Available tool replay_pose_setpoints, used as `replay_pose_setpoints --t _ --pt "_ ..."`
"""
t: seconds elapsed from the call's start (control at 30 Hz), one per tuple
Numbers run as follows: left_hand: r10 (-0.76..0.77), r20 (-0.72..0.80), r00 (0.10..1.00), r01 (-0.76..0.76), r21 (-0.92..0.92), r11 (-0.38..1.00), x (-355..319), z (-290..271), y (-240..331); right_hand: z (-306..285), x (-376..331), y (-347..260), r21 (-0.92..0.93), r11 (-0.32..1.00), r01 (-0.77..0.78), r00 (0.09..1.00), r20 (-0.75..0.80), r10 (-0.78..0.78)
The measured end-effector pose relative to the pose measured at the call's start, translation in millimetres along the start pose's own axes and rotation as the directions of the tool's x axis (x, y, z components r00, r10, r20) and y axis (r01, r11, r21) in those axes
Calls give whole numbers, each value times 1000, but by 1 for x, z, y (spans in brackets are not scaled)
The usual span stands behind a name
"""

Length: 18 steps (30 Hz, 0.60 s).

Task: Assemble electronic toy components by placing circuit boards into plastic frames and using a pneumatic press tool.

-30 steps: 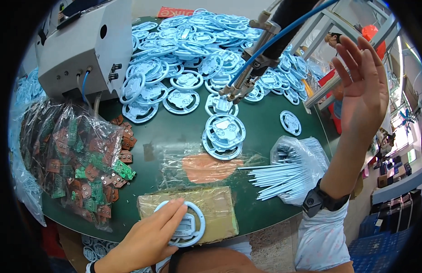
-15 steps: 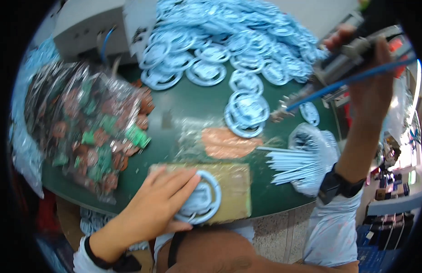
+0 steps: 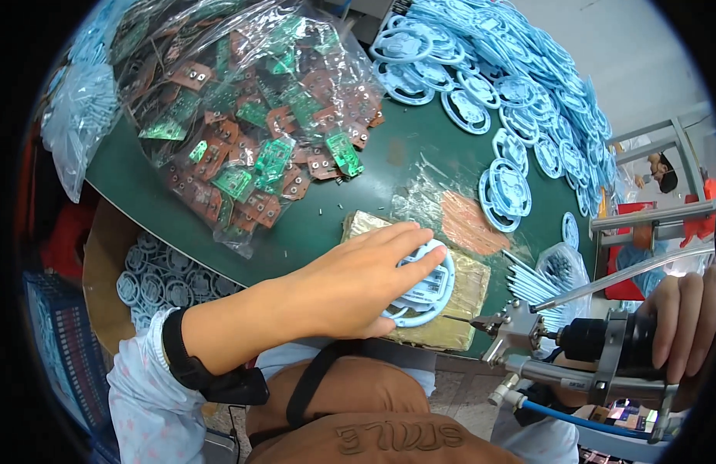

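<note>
Has lowered the right hand (image 3: pixel 688 325) from its raised, empty pose to the lower right, and drawn in with it a black cylindrical driver (image 3: pixel 588 340) with silver metal fittings (image 3: pixel 520 329), earlier hanging over the dark green table (image 3: pixel 396 139). Curls the visible right fingers close together over the driver's body; cannot tell where the right thumb lies. Points the thin dark bit (image 3: pixel 457 319) leftward at the lower right edge of a light-blue plastic ring-shaped part (image 3: pixel 429 289) with a panelled centre; cannot tell whether touching it or just beside. Keeps that part lying on a flat block (image 3: pixel 470 286) wrapped in yellowish-brown tape, at the table's near edge. Lays the left hand (image 3: pixel 365 271) over the ring's left side as before, fingers stretched forward and slightly spread at the tips, thumb on the near side. Has farther off, past a pale orange patch (image 3: pixel 467 224), overlapping light-blue rings (image 3: pixel 505 193) and a large heap of similar parts (image 3: pixel 520 89); to the left, a clear plastic bag of green and brown circuit boards (image 3: pixel 273 147); near the driver, thin light-blue sticks (image 3: pixel 532 290) in clear plastic.
</note>
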<state>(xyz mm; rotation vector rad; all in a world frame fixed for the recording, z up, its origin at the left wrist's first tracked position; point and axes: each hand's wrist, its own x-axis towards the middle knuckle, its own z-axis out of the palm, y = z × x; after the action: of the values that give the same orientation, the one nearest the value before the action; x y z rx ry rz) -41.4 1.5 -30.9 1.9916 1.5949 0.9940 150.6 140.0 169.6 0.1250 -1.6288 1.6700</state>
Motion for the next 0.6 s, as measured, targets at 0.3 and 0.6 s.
replay_pose_setpoints --t 0.3,0.6 --pt "-7 19 1000 7 -23 1000 4 0 0 8 10 17 -145 979 -140 962 216 170" --pt "-27 -6 1000 27 -26 999 2 1 -1 23 13 29 -137 975 -178 969 146 197"
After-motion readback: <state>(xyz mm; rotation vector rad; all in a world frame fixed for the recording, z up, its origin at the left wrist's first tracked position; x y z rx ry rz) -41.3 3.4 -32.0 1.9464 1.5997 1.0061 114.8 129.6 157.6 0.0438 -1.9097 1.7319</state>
